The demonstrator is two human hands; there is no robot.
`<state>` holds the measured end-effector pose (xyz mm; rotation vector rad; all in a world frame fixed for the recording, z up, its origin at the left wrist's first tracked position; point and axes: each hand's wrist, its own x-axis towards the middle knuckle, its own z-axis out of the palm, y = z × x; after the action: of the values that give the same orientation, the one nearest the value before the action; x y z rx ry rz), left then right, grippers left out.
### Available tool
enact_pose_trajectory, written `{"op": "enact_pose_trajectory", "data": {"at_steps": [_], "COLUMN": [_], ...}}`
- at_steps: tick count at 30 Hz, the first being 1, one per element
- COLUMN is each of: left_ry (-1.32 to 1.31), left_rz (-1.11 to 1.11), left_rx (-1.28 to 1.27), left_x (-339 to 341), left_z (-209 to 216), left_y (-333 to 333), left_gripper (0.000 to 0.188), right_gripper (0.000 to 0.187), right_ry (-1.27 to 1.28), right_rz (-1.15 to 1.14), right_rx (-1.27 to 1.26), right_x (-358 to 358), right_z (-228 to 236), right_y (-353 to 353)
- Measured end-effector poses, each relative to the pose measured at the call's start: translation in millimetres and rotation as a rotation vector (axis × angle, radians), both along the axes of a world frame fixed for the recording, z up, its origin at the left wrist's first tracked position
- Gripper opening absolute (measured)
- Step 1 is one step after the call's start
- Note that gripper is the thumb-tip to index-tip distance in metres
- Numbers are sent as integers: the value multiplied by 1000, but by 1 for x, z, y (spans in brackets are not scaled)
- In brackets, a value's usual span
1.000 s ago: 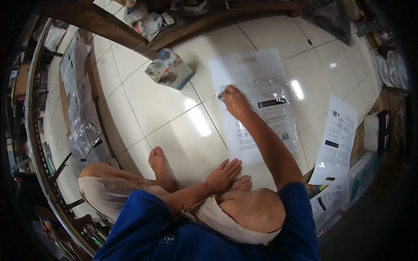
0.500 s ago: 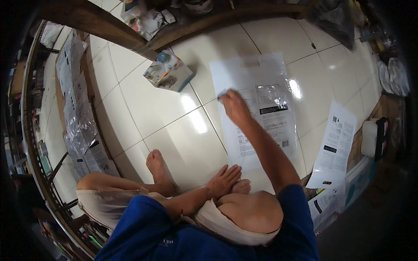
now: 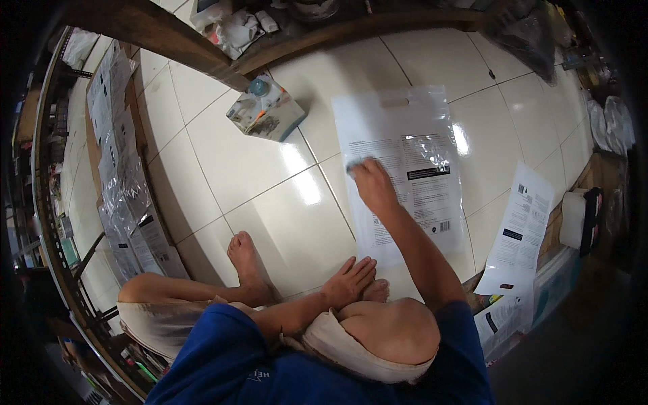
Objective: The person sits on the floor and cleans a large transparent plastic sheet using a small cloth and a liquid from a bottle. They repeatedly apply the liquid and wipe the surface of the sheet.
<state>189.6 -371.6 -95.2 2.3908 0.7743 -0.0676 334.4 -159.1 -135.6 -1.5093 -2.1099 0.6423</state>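
A translucent white plastic bag (image 3: 361,125), printed with dark text and with a handle slot at its far end, lies flat on the tiled floor. My right hand (image 3: 376,185) is over its left part, fingers closed on a small blue-green wad (image 3: 354,164), perhaps cloth; its kind is not clear. The wad is at the bag's left edge. My left hand (image 3: 349,280) lies flat beside my foot, fingers stretched toward the bag's near left corner, the fingertips at or on its edge. I cannot tell whether they press on it.
A square-sided jug (image 3: 268,115) with a blue cap stands left of the bag. More printed bags lie along the left (image 3: 121,182), and another printed bag (image 3: 516,229) drapes at the right. A wooden beam (image 3: 358,30) crosses the far side. Metal shelving (image 3: 50,236) borders the left.
My right hand has slid toward me along the bag's left side with the wad. My left hand stays in place. The whole view has shifted slightly.
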Motion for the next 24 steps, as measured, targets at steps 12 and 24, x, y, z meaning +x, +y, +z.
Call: {"op": "enact_pose_trajectory", "data": {"at_steps": [12,24], "left_ry": [-265,131], "left_rz": [536,395], "left_rx": [123,64], "left_x": [-36,-24], "left_z": [-11,-13], "left_y": [201,263], "left_gripper": [71,116], "right_gripper": [20,12], "right_ry": [249,-204], "right_rz": [-395,-355], "right_rx": [-174,172], "right_x": [34,11], "right_z": [29,-43], "right_y": [27,39]}}
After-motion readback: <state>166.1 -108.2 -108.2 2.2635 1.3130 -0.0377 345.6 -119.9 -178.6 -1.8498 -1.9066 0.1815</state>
